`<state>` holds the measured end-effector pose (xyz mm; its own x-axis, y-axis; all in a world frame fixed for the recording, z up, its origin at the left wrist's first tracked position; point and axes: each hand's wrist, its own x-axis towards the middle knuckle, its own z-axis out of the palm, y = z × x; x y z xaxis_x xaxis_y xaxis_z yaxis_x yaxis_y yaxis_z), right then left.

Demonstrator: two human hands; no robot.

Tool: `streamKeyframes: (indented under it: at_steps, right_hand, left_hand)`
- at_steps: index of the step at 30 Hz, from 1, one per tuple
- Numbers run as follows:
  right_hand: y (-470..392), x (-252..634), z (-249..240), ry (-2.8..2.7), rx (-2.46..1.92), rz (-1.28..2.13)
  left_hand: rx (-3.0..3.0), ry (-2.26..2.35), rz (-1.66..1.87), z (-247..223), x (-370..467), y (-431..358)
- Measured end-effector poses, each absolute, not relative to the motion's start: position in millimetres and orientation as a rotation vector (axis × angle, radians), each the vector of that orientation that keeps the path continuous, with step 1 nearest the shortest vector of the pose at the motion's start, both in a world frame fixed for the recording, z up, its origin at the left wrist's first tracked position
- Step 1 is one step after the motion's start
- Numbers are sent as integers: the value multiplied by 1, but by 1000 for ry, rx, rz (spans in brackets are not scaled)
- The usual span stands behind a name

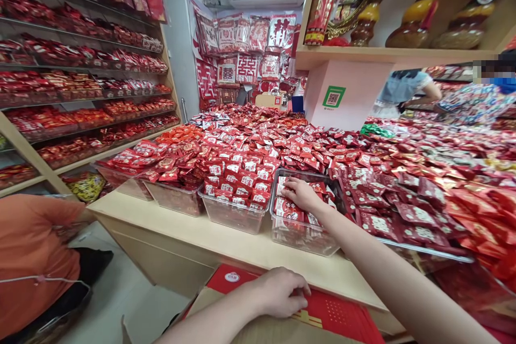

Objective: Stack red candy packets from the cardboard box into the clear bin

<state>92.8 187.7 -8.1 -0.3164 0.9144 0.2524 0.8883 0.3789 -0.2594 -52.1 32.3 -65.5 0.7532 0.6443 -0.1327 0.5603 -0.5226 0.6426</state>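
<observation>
My right hand (300, 193) reaches into a clear plastic bin (304, 236), its fingers spread over red and white packets (287, 208) that lie inside. Nothing is seen gripped in it. Lower down, my left hand (282, 291) rests over a red cardboard box (342, 314) with brown flaps, below the counter's front edge. Its fingers are loosely curled and apart, with nothing between them. Just left of the bin stands another clear bin (234, 215) heaped with red packets.
The pale wooden counter (177, 234) holds many more packet-filled bins. Loaded shelves (80, 99) line the left wall. A person in orange (36, 258) is at the lower left; two people stand at the far right. An overhanging shelf (363, 54) sits at upper right.
</observation>
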Motion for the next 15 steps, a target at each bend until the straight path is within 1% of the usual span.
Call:
streamKeyframes:
  at_steps: [6,10,13,15]
  right_hand:
    - [187,92,-5,-2212,-1443,17]
    - [169,89,12,-2013,-1282,-18]
    - [117,90,32,-1904,-1156,111]
    - [62,96,40,-1909,-1145,399]
  left_hand:
    - [2249,893,147,-69,-52,33]
    - [2175,901,121,-69,-54,33]
    - [2118,904,127,-69,-55,34]
    - [2114,897,129,-68,-56,35]
